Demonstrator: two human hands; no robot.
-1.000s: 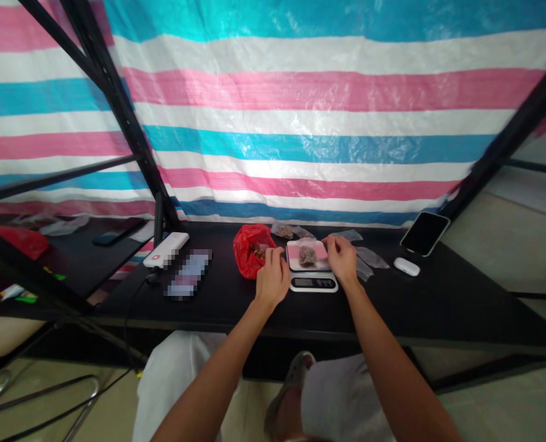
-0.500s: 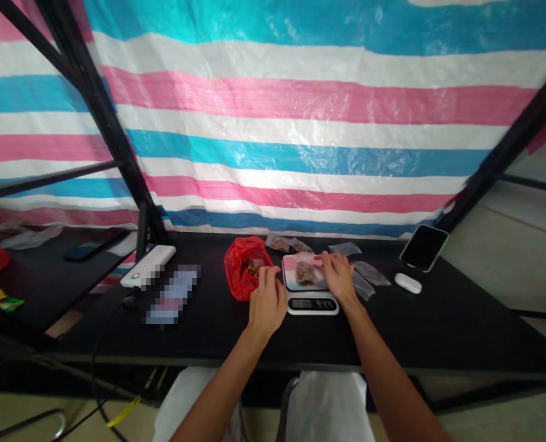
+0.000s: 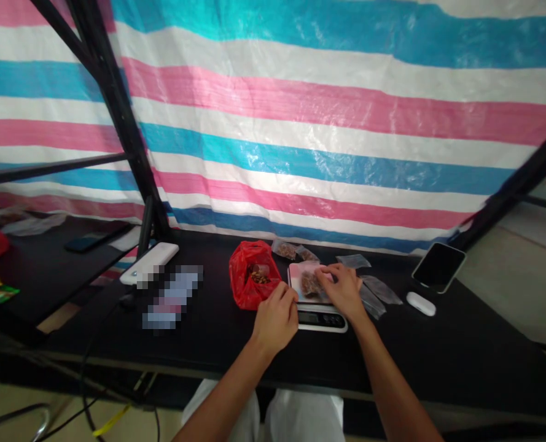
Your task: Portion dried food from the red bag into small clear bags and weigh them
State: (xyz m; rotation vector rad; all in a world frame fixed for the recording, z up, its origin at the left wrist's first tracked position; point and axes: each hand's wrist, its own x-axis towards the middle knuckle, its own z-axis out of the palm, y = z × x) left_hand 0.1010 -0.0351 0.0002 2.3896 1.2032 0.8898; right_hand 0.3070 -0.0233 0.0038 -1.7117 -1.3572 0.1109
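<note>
A small clear zip bag (image 3: 310,283) with brown bits in it lies on the pink-and-white plate of a digital kitchen scale (image 3: 321,320). My right hand (image 3: 344,288) reaches over the plate from the right, thumb and forefinger closed at the bag's right side. At the scale's left edge is my left hand (image 3: 277,316), its fingers curled in; whatever may be in them is hidden. Just beyond that hand stands an open red plastic bag (image 3: 245,288), with brown pieces and a clear cup-like item inside.
Two filled zip bags (image 3: 285,249) lie behind the scale. Flat zip bags (image 3: 381,288) lie to its right, near a white earbud case (image 3: 421,304) and a phone (image 3: 438,267). On the left are a white power bank (image 3: 150,263) and a blurred-out item (image 3: 174,298).
My right hand has shifted inward, its thumb and forefinger now at the filled bag. The left fingers, stretched before, have curled at the scale's edge. The camera view has tilted slightly.
</note>
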